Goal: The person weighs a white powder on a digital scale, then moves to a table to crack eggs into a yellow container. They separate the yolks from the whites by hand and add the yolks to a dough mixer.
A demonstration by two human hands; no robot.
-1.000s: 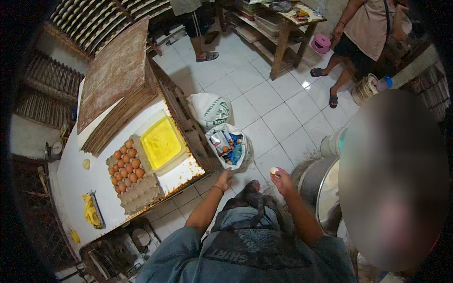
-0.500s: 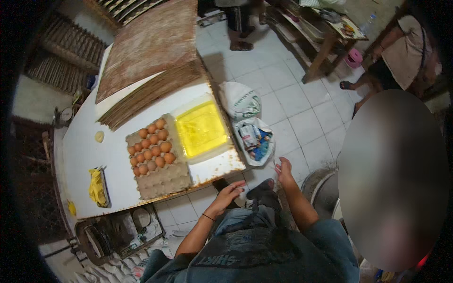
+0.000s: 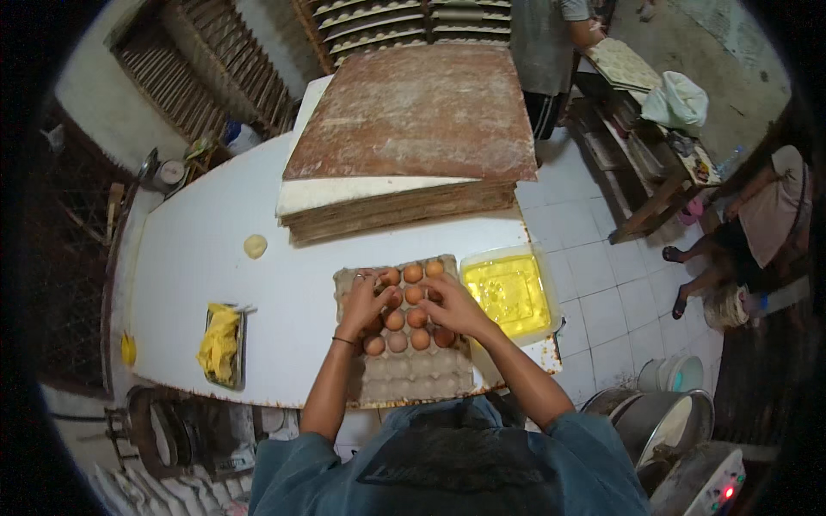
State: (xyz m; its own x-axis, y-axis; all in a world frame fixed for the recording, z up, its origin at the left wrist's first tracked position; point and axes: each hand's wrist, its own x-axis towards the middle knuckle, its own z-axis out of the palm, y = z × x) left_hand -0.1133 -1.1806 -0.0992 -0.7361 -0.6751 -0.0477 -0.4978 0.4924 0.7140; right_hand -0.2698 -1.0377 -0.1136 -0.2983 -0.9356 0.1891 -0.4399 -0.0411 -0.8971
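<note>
A grey cardboard egg tray (image 3: 413, 387) lies at the near edge of the white table, with brown eggs (image 3: 419, 339) in its far rows and bare cups in its near rows. Both my hands are over the eggs. My left hand (image 3: 365, 303), a dark band at its wrist, has its fingers curled down around an egg at the tray's left side. My right hand (image 3: 454, 306) closes its fingers on an egg at the right side. My palms partly hide both eggs. Right of the tray stands a clear plastic tub (image 3: 551, 320) of yellow liquid (image 3: 513, 292).
Beyond the tray rises a stack of brown boards (image 3: 413, 112). A dough ball (image 3: 255, 247) and a small pan with a yellow plastic bag (image 3: 220, 344) lie to the left. Large metal bowls (image 3: 680, 426) stand at right; two people are farther off.
My hands have moved from in front of my body, beside the table, onto the eggs. My view has turned left, and I now stand facing the egg tray.
</note>
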